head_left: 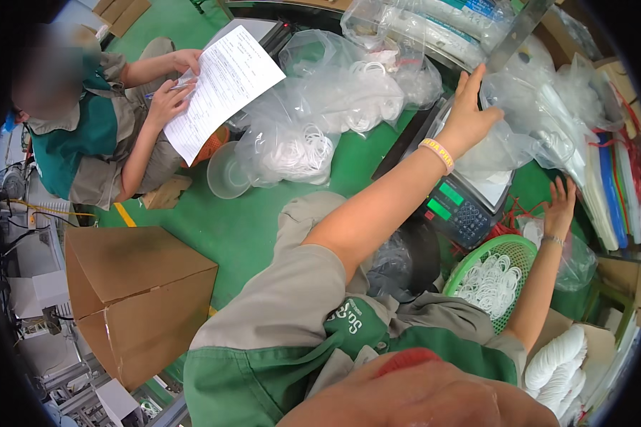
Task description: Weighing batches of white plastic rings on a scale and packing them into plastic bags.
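Note:
My left hand (470, 117) reaches over a digital scale (470, 217) with lit green displays. Its fingers are stretched and apart, the tips close to the lower end of a flat metal bar (518, 37); whether they touch it I cannot tell. Below that hand, a clear plastic bag (509, 146) lies over the scale's top. My right hand (561, 203) is spread, beside a stack of clear and coloured plastic bags (609, 192), holding nothing visible. Near my right forearm sits a green basket (463, 274) of white looped cords (493, 285).
Clear bags of white cords (299, 153) lie ahead on the green floor, next to a translucent tub (229, 171). At the left, a co-worker holds a printed sheet (224, 89) and a pen. A cardboard box (139, 299) stands left; white cord hanks (555, 366) lie at the right.

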The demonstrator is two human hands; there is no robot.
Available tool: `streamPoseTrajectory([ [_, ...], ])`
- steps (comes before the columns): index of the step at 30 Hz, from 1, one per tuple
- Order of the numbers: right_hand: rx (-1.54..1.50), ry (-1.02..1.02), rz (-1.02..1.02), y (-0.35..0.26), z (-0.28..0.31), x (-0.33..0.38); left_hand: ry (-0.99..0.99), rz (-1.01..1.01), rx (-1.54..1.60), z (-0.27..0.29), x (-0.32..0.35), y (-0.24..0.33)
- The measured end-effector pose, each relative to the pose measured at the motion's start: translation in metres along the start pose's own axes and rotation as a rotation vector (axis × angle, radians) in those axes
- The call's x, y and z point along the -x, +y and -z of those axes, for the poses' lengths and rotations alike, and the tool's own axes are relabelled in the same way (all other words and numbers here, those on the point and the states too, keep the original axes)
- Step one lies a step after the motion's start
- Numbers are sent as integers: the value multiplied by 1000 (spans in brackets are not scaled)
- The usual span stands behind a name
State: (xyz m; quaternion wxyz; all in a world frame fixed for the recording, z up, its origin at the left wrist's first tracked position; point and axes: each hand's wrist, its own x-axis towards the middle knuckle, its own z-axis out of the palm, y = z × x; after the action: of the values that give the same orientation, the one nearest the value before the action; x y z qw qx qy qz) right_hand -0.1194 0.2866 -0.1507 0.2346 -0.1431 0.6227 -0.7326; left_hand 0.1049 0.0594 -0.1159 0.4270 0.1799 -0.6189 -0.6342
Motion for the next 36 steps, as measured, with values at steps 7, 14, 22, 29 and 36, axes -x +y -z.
streamPoseTrajectory([
  [7,614,206,-65,108,157,97,113,-22,4,0,-4,-5],
  [14,1396,238,-343,238,221,263,144,-444,-284,-7,22,40],
  [22,1312,257,-357,228,213,268,-495,-535,-274,-31,110,75],
  [29,1285,262,-357,218,212,265,-827,-413,-473,-1,163,46],
  [36,1288,270,-383,214,215,274,-855,-415,-645,-7,168,0],
])
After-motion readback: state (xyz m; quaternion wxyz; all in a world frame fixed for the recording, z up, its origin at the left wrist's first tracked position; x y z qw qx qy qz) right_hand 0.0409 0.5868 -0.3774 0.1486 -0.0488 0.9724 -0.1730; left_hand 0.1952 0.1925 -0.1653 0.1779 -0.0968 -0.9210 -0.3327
